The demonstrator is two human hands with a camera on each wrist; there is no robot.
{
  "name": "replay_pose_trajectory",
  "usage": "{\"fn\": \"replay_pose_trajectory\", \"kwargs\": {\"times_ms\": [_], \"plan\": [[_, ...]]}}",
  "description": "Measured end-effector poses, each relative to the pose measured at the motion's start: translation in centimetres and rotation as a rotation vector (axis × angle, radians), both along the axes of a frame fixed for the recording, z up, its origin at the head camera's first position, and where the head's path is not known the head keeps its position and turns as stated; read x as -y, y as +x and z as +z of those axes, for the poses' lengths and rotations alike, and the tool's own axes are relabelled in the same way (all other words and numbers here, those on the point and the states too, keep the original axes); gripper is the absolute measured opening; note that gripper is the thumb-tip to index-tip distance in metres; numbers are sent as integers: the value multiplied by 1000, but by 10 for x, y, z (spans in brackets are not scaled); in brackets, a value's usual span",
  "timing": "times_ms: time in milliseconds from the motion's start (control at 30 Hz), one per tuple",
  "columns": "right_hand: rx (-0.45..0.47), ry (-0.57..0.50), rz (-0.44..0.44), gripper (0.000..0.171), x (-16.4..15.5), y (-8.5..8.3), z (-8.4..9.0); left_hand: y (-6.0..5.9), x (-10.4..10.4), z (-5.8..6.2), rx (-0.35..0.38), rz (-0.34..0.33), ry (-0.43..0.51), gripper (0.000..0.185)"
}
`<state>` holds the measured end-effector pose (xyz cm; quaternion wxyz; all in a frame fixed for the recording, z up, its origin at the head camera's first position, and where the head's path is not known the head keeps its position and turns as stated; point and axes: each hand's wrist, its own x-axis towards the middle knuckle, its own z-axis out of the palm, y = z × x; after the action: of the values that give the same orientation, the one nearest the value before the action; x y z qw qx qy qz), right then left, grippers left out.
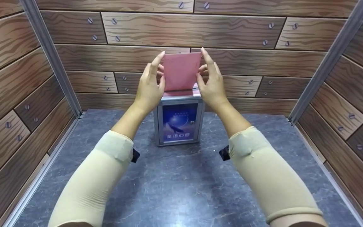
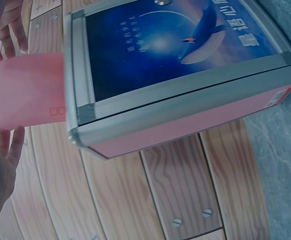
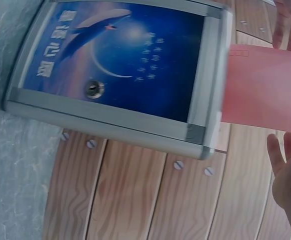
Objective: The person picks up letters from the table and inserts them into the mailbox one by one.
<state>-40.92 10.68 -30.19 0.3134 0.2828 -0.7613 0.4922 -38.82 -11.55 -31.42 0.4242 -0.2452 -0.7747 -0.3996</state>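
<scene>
A pink envelope (image 1: 181,71) stands upright above a small grey metal-framed box (image 1: 158,126), its lower edge at the slot in the box top. My left hand (image 1: 150,86) holds the envelope's left edge, thumb low and index finger near the upper corner. On the opposite edge, my right hand (image 1: 213,85) holds it in much the same way. Small printed squares show on the envelope (image 2: 30,92) near the box in the left wrist view. Whether the lower edge has entered the slot is hard to tell.
The box front carries a blue whale poster (image 1: 180,121) and a keyhole lock (image 3: 94,89). The box stands on a grey marbled floor (image 1: 175,183). Wood-plank-patterned walls (image 1: 181,30) rise behind and at both sides, with metal corner posts (image 1: 54,60).
</scene>
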Motion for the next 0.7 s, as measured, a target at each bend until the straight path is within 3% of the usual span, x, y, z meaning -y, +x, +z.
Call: {"fn": "replay_pose_trajectory", "kwargs": {"times_ms": [200, 700], "plan": [[-28, 1, -79, 72, 0, -6, -14, -4, -2, -13, 22, -7, 16, 64], [-39, 76, -130, 60, 0, -21, -37, -16, 0, -36, 61, 77, -11, 51]]}}
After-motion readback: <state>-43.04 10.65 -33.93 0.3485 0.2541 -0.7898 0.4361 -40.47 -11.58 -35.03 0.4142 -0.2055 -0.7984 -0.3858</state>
